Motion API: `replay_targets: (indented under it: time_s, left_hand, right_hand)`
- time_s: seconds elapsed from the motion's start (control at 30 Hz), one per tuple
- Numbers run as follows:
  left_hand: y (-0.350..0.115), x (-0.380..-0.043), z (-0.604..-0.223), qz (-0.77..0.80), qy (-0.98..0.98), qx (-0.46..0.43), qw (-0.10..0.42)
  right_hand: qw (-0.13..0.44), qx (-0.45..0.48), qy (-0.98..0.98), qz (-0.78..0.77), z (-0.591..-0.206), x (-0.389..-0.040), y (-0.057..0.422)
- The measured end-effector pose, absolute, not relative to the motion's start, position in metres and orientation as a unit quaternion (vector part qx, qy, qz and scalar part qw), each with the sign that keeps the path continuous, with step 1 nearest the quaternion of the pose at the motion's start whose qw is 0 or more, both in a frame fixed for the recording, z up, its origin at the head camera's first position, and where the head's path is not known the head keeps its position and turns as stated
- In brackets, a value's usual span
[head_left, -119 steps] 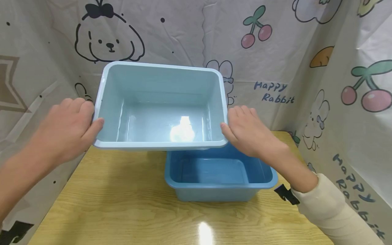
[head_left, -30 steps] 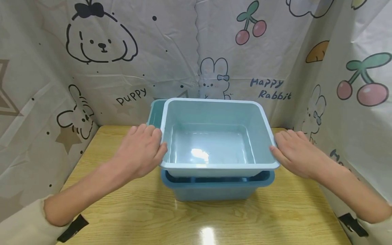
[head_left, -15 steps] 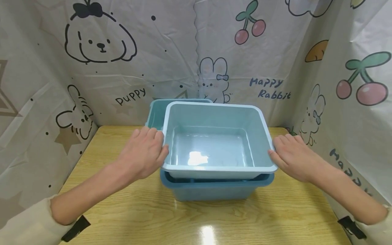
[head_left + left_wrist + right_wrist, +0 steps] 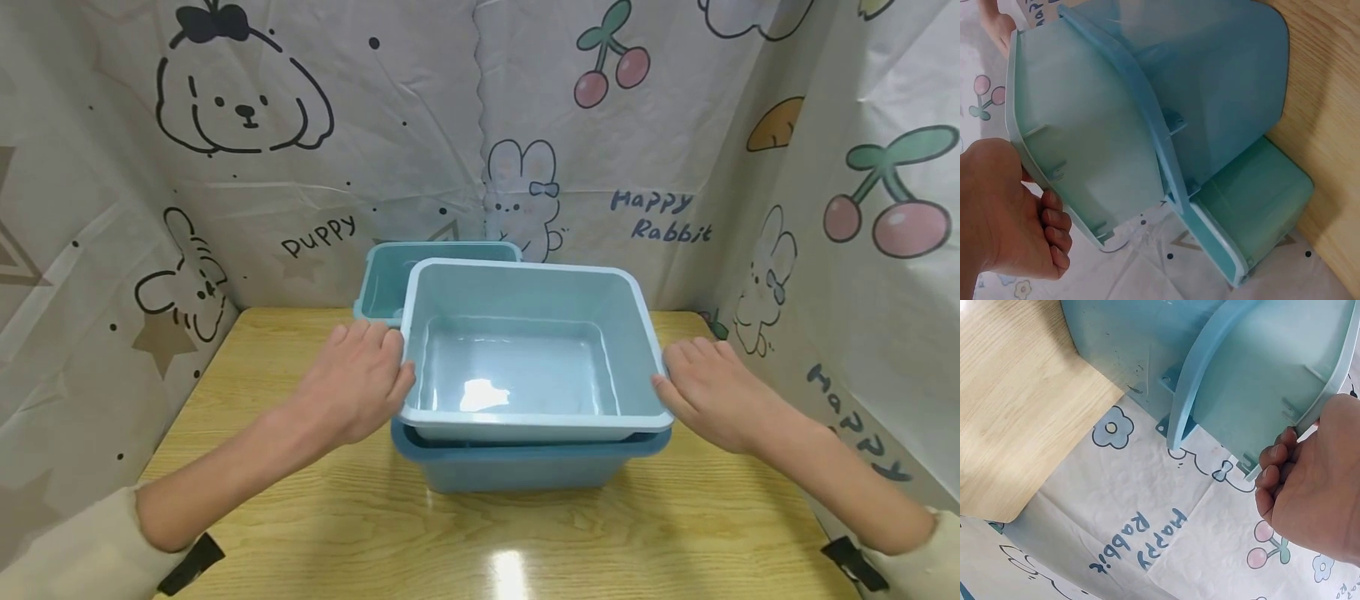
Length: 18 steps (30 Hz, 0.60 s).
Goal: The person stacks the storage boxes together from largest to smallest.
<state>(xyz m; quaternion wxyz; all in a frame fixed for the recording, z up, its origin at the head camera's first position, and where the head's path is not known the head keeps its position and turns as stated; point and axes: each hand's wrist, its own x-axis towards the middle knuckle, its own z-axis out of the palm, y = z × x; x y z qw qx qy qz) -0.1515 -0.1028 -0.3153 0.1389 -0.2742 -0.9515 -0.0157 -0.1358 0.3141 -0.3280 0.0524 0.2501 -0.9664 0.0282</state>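
Note:
A pale blue plastic bin [image 4: 517, 367] is partly lowered into a darker blue bin [image 4: 525, 467] on the table, its rim still above the lower one's. My left hand [image 4: 356, 379] grips the pale bin's left rim, thumb on top. At the opposite end my right hand [image 4: 716, 392] holds the right rim the same way. Both wrist views show fingers curled under the rim, with the pale bin's wall [image 4: 1091, 125] sinking inside the darker bin. The pale bin holds nothing.
Behind and to the left stands a smaller teal bin [image 4: 382, 279], partly hidden by the pale bin. The wooden table [image 4: 330, 517] is bounded by a printed cloth [image 4: 420, 125] at the back and sides.
Four seconds ago the pale bin was held tilted, up and left of the darker bin. Both hands have since brought it right and over that bin, and it keeps sinking slightly into it.

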Motion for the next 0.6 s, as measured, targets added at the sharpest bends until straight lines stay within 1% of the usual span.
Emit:
replay_targets:
  time_s: [0.6]
  left_hand:
    - [-0.103,-0.156,-0.335,-0.023,-0.952,-0.275,0.132]
  right_hand:
    - [0.044,0.258,-0.965,0.025,-0.347,-0.138,0.312]
